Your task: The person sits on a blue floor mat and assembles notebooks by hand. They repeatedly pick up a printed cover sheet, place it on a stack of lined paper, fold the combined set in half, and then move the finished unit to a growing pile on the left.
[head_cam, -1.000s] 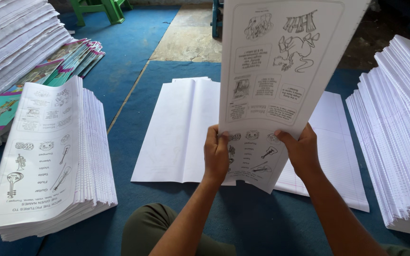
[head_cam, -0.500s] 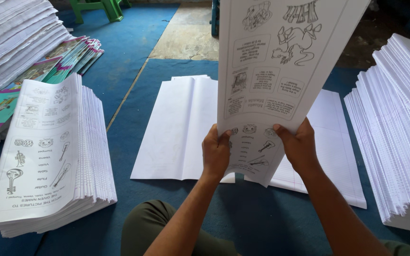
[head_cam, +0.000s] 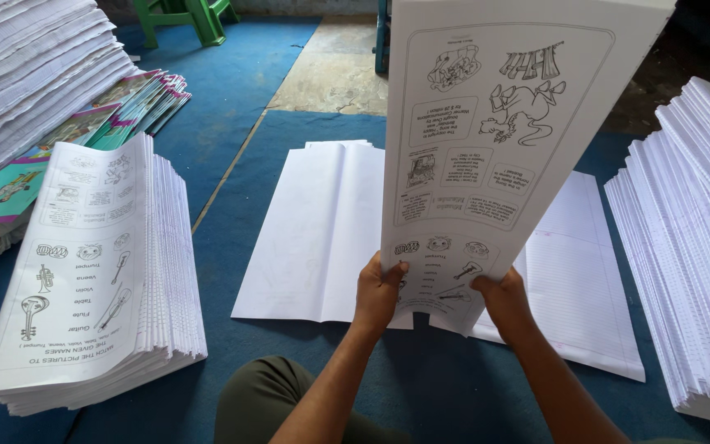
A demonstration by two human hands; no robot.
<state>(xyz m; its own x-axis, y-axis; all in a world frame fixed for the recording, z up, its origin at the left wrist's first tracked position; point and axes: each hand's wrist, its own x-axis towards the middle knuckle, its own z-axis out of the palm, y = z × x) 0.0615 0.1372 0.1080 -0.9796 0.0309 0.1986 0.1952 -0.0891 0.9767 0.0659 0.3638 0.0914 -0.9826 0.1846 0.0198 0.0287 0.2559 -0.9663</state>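
Sitting on a blue floor mat (head_cam: pixel 232 90), I have bare cracked concrete floor (head_cam: pixel 334 78) ahead of me beyond the mat's far edge, with the legs of a green plastic stool (head_cam: pixel 186 16) at the top of the view. My knee in olive trousers (head_cam: pixel 265 403) shows at the bottom.

Both hands are clenched on the lower edge of a tall folded printed sheet (head_cam: pixel 495 140), which I hold upright in front of me, above the mat. My left hand (head_cam: pixel 378 292) pinches its bottom left corner, thumb on the printed face; my right hand (head_cam: pixel 504 300) grips the bottom right the same way. The sheet carries line drawings and blocks of text, upside down to me.

Behind the sheet, flat on the mat, lie large unfolded white sheets (head_cam: pixel 322 230), partly hidden by what I hold. To my left stands a thick stack of folded printed sheets (head_cam: pixel 92 271) with pictures of musical instruments on top. Farther left are colourful book covers (head_cam: pixel 108 115) fanned out, and beyond them a tall pile of white paper (head_cam: pixel 26 74). On my right, well apart from my hands, rises another tall white stack (head_cam: pixel 688 247), leaning away.
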